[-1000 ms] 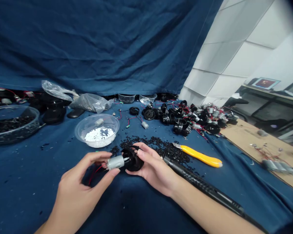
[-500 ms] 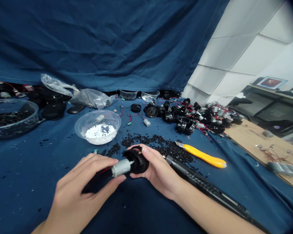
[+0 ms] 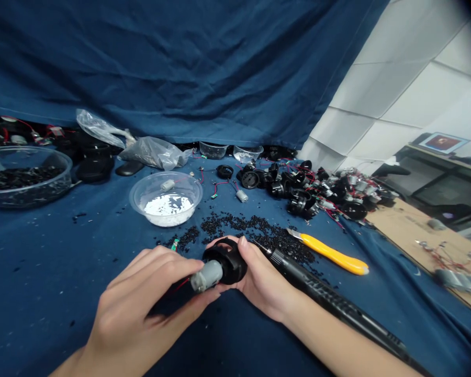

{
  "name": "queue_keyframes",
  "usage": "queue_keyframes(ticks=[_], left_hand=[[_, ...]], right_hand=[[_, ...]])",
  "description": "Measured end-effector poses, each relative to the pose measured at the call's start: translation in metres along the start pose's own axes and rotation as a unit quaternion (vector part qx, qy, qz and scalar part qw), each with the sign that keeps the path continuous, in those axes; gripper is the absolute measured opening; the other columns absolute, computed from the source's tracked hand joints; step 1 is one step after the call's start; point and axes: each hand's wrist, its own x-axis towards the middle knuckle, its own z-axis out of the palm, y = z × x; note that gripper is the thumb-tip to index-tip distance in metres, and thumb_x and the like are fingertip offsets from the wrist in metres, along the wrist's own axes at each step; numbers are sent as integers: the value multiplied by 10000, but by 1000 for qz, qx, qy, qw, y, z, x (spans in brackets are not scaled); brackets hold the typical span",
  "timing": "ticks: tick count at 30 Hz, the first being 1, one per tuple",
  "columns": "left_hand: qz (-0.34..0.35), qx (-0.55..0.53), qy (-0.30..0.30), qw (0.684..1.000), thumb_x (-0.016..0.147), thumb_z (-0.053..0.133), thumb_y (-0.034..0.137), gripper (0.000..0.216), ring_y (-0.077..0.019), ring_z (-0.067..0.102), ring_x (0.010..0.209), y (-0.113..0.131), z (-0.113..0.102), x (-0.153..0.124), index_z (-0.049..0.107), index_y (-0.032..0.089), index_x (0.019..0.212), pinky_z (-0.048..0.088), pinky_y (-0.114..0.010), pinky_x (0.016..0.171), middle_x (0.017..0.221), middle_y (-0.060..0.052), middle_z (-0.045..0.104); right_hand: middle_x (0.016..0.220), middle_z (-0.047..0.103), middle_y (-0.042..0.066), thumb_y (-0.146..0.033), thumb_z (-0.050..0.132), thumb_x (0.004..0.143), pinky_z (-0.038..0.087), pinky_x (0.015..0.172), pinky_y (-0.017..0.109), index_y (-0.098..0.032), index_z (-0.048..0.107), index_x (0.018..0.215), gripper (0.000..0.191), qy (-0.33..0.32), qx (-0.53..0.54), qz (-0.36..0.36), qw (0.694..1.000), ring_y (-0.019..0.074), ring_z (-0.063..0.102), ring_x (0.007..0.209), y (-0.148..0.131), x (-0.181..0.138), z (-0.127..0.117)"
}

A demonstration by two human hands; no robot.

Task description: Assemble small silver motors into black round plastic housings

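Between the thumb and fingers of my left hand is a small grey electric motor, tilted, with a red wire trailing behind it. Its front end sits at the opening of a round black plastic housing; how deep it goes in cannot be seen. My right hand is closed around the housing from the right side. A small green circuit board shows just above my left fingers. Beside my right forearm lies a black electric screwdriver.
Small black screws or bits are scattered beyond my hands. A yellow utility knife lies to the right. A clear bowl holds white pieces; another bowl holds black parts. Motors and black housings are heaped at the back right.
The motor has moved right against the housing, and its shaft, visible before, is now hidden. The view has shifted slightly. Both hands keep their grip.
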Motion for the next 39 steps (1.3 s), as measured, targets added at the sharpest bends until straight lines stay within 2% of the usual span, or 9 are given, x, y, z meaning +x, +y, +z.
queue_keyframes(ticks=[9,14,18,23,28,32,36,39], left_hand=[[-8,6,-4,1000,859,727,278,100,-110,637,617,3,1,3,651,225,899,463,-240,610,757,44,718],[-44,2,-13,999,852,722,313,112,-125,645,611,0,3,-2,652,240,901,486,-247,601,729,39,695],[-67,-19,-18,997,845,729,337,130,-142,654,637,-2,7,-8,642,259,903,506,-275,654,748,44,703],[-79,-50,-19,995,837,738,272,133,-138,652,632,1,9,-11,622,274,902,494,-256,591,763,49,713],[-91,-68,-20,993,830,743,280,138,-134,646,633,2,11,-13,610,278,863,493,-252,582,748,53,693],[-101,-71,-27,992,843,728,272,124,-131,648,662,0,13,-15,605,272,860,492,-243,606,768,50,688],[-96,-66,-44,992,840,732,249,121,-122,651,709,-4,14,-13,629,275,898,485,-228,658,799,52,692],[-174,-96,-23,980,812,736,231,104,-123,647,690,-8,14,-5,683,278,888,486,-219,648,792,52,707]], right_hand=[[817,643,32,-691,695,771,546,598,237,-185,715,988,550,-19,-59,-30,998,141,607,692,2,0,-1],[815,642,46,-715,702,742,537,602,250,-171,732,986,597,-11,-87,-65,994,156,597,700,3,0,0],[799,634,36,-694,725,734,524,600,246,-178,744,975,570,5,-99,-88,991,148,578,664,4,-3,4],[810,620,36,-684,750,708,509,604,252,-185,753,933,548,15,-112,-105,988,158,562,678,2,-6,8],[794,635,36,-697,769,668,491,615,256,-188,756,927,571,32,-133,-107,985,163,566,680,2,-10,10],[754,651,28,-671,794,654,498,598,267,-197,758,919,544,43,-137,-108,984,163,580,640,1,-11,11],[765,652,29,-621,792,697,524,604,270,-194,755,920,483,41,-158,-115,980,154,587,634,-2,-6,9],[825,657,38,-619,761,735,545,615,280,-188,726,1003,509,27,-150,-111,982,149,600,656,-1,-3,9]])
